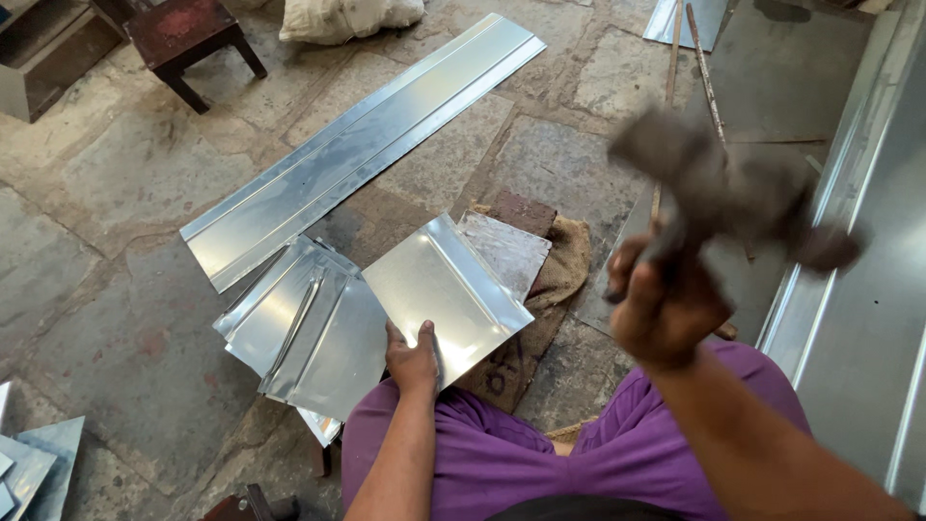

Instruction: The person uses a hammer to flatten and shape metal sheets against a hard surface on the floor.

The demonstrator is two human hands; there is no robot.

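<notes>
Currently, a shiny bent galvanised sheet-metal panel (446, 294), thin, stiff and probably sharp-edged, is pinched at its near edge by the left hand (413, 359); a blurred dark mallet (728, 188) is clasped by the right hand (666, 307), right of the panel.

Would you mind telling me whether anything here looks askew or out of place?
Only mildly: the pile of bent sheets on the stone floor lies fanned and crooked. The left hand steadies a sheet; the right hand holds a motion-blurred mallet.
</notes>
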